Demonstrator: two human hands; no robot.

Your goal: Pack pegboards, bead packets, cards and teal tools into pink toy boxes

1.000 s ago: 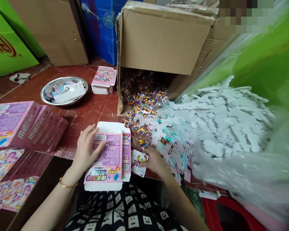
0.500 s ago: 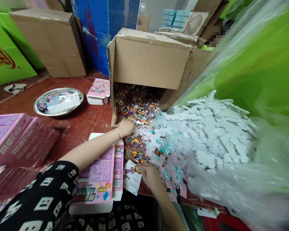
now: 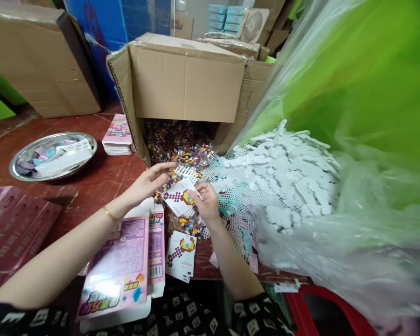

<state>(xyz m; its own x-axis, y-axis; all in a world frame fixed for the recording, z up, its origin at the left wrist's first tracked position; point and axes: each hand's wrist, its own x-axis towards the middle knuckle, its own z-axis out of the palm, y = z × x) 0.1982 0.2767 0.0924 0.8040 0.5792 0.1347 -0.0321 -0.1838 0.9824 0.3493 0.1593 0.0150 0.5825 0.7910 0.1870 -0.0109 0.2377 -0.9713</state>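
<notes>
My right hand (image 3: 207, 201) is closed on a small stack of printed cards (image 3: 178, 195), which shows a purple and yellow pixel pattern. My left hand (image 3: 150, 183) is open, its fingers stretched toward the cards' upper left, near a white grid piece (image 3: 186, 172). Below the held cards lie a clear bag of coloured beads (image 3: 191, 227) and more printed cards (image 3: 182, 254) with the same pattern. A flattened-looking pink and purple box (image 3: 126, 261) lies under my left forearm, over a second pink box (image 3: 156, 252). Many bead bags (image 3: 178, 140) fill the carton's opening.
An open cardboard carton (image 3: 185, 84) stands on its side ahead. White plastic pieces (image 3: 287, 182) are heaped on the right by clear sheeting (image 3: 301, 247). At left are a metal bowl (image 3: 17, 170), a small pink stack (image 3: 117, 135) and pink boxes (image 3: 17, 228).
My left hand has left the bead bags at the carton's mouth and opened. My right hand has risen from beside the lower cards and now grips a card stack. The view has shifted right.
</notes>
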